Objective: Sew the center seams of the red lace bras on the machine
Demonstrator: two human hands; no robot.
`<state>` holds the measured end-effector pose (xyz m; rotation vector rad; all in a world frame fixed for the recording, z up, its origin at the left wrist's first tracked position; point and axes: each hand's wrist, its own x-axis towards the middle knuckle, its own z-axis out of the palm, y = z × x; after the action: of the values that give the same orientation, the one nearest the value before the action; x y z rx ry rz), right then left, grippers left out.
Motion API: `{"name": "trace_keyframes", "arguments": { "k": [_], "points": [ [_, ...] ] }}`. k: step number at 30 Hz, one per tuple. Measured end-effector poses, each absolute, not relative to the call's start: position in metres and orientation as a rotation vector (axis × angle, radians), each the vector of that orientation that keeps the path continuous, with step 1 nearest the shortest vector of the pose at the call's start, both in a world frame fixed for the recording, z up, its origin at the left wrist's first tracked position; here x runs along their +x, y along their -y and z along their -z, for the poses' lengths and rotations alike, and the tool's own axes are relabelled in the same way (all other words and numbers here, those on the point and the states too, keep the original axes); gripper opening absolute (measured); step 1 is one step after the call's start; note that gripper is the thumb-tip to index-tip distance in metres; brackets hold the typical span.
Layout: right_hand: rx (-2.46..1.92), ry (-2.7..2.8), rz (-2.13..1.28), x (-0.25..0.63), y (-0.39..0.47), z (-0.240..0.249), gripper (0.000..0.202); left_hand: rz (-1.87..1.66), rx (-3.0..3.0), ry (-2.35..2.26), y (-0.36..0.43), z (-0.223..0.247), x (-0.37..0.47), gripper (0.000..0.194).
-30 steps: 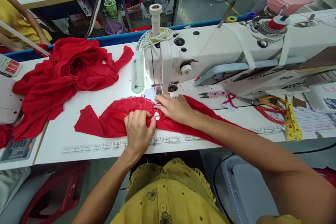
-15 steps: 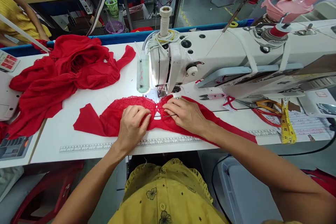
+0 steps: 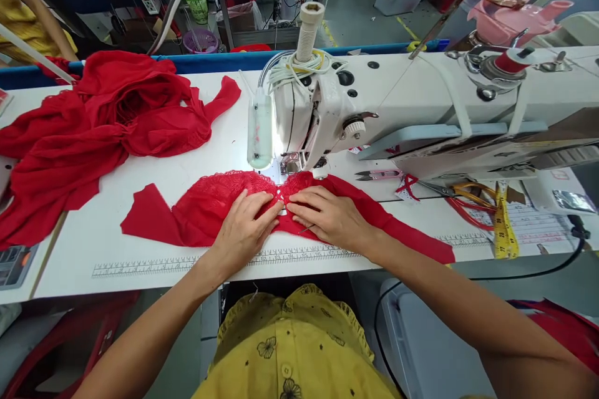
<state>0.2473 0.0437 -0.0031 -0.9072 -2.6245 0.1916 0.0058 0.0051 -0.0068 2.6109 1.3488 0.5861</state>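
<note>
A red lace bra [image 3: 201, 206] lies spread across the sewing machine's white table, its lace middle just in front of the presser foot [image 3: 291, 166]. My left hand [image 3: 246, 221] rests on the left cup with its fingers stretched out and the tips by the small gap at the centre. On the right cup lies my right hand [image 3: 327, 215], its fingertips at the same gap. A thin dark pointed tool [image 3: 306, 229] sticks out from under its fingers; most of that tool is hidden, so its kind does not show.
The white sewing machine [image 3: 402, 87] stands behind the bra. A heap of red garments [image 3: 112, 124] lies left. To the right are pink thread snips [image 3: 379, 174], orange-handled scissors [image 3: 472, 193] and a yellow tape measure [image 3: 503, 224]. Another person's arm [image 3: 42, 6] shows at far left.
Both hands have come closer together at the bra's centre. My left fingers have straightened from a pinch and lie flatter. The view has shifted slightly.
</note>
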Motion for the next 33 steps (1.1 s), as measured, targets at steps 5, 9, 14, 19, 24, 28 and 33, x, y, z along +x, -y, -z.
{"name": "trace_keyframes", "arguments": {
  "k": [5,9,14,19,24,28,33],
  "points": [
    [-0.899,2.684,-0.089,0.246,-0.043,-0.001,0.028,-0.614,2.613,-1.334,-0.004,0.008,0.006,0.033],
    [-0.889,2.671,-0.165,0.246,-0.046,-0.006,0.026,-0.829,2.450,-1.344,-0.012,-0.004,0.001,0.029],
    [-0.974,2.485,-0.250,0.236,-0.053,-0.005,0.027,-0.945,2.450,-1.297,-0.030,-0.014,-0.002,0.021],
    [-0.992,2.568,-0.185,0.232,-0.055,0.003,0.037,-0.679,2.621,-1.200,-0.034,0.004,-0.008,0.031],
    [-0.992,2.596,-0.092,0.236,-0.055,0.008,0.041,-0.690,2.650,-1.235,-0.031,0.014,-0.012,0.039],
    [-1.026,2.602,-0.093,0.237,-0.055,0.008,0.048,-0.653,2.638,-1.217,-0.033,0.012,-0.012,0.035],
    [-1.062,2.618,-0.135,0.235,-0.055,0.003,0.058,-0.643,2.592,-1.222,-0.036,0.011,-0.013,0.039]
  ]
}}
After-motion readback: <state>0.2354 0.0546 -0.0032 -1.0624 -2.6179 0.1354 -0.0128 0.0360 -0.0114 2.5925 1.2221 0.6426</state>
